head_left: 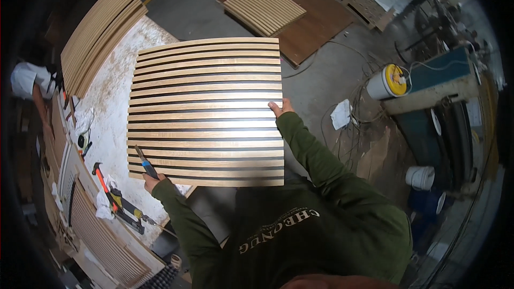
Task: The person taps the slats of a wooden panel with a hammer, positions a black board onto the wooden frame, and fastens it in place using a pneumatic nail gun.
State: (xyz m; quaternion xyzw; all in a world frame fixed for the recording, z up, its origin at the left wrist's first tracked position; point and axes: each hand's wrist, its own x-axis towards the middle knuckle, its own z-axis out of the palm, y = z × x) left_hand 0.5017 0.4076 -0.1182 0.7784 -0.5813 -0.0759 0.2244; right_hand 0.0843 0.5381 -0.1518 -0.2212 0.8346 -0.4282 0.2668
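An orange-handled hammer (pixel 101 177) lies near stacked panels (pixel 99 35).

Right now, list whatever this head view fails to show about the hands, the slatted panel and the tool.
- Left hand: its fingers around the blue-handled tool are too small to make out; the tool's kind is unclear.
- Right hand: only fingertips show at the slatted panel; the panel edge hides the rest.
- Workbench: the panel covers its near part.
- The panel's underside is hidden.

Glossy slatted wood panel (pixel 206 112)
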